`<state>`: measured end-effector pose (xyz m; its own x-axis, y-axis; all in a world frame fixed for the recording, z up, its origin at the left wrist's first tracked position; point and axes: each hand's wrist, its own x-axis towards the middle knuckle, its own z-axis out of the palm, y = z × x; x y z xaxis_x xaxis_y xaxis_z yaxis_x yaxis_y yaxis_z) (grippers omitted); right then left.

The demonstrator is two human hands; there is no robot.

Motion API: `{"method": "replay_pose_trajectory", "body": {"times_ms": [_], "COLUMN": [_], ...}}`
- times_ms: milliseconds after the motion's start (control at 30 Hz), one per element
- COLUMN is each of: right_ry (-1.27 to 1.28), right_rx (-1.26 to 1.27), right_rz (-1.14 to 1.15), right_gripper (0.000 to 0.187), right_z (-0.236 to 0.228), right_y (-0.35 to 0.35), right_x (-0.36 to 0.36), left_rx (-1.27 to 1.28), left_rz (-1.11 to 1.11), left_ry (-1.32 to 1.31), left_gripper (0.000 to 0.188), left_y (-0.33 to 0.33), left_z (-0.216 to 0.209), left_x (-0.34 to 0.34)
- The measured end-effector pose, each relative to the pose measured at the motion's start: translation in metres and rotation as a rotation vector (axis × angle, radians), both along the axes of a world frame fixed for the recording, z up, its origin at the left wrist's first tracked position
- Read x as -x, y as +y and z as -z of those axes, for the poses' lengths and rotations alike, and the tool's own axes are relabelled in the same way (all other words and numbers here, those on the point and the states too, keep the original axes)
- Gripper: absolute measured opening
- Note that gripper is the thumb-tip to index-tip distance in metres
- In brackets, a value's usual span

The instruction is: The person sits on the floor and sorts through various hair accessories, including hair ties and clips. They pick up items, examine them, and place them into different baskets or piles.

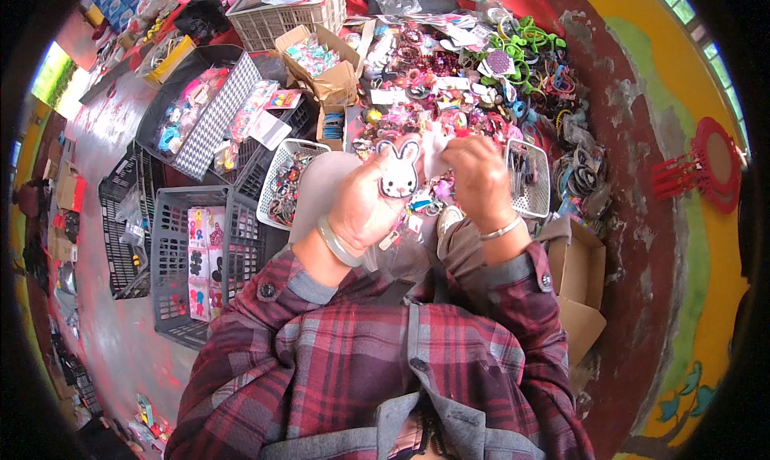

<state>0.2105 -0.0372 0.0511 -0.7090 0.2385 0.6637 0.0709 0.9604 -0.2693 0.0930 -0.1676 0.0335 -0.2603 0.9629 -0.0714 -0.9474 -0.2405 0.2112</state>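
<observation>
My left hand (358, 199) holds a flat white rabbit-head patch (399, 174) with a black outline, pink inner ears and pink cheeks, its face turned up. Close to its right, my right hand (481, 179) has its fingers pinched on a thin white piece (435, 149), whose kind I cannot make out. That piece is near the rabbit's ear; whether they touch is unclear. Below and beyond the hands lies a wide heap of hair accessories (433, 83), mostly pink, with green and black ones at the right.
White baskets of small items stand to the left (269, 211) and right (541, 179). Further left are a grey crate (172, 308) with carded accessories and a houndstooth box (212, 123). Cardboard boxes stand behind (346, 91) and at right (589, 259), near the painted wall (682, 179).
</observation>
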Motion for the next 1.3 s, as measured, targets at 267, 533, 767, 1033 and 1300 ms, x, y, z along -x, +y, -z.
{"method": "replay_pose_trajectory", "body": {"times_ms": [267, 533, 767, 1033, 1300], "right_ry": [0.135, -0.125, 0.074, -0.127, 0.016], "right_rx": [0.342, 0.484, 0.685, 0.863, 1.32], "right_rz": [-0.114, -0.349, -0.26, -0.43, -0.24], "right_gripper": [0.019, 0.021, 0.024, 0.015, 0.015], "right_z": [0.0, 0.006, -0.019, 0.01, -0.008], "right_y": [-0.042, -0.055, -0.035, -0.049, -0.019], "right_x": [0.019, 0.01, 0.016, 0.005, -0.025], "left_rx": [0.097, 0.108, 0.045, 0.039, -0.041], "left_rz": [0.0, -0.024, -0.011, -0.069, 0.085], "left_ry": [0.05, 0.156, 0.078, 0.099, -0.089], "left_gripper": [0.038, 0.041, 0.037, 0.035, 0.035], "left_y": [0.01, 0.005, 0.009, -0.002, -0.007], "left_z": [0.001, 0.006, -0.001, 0.001, 0.025], "left_x": [-0.011, -0.001, -0.001, 0.015, 0.035]}}
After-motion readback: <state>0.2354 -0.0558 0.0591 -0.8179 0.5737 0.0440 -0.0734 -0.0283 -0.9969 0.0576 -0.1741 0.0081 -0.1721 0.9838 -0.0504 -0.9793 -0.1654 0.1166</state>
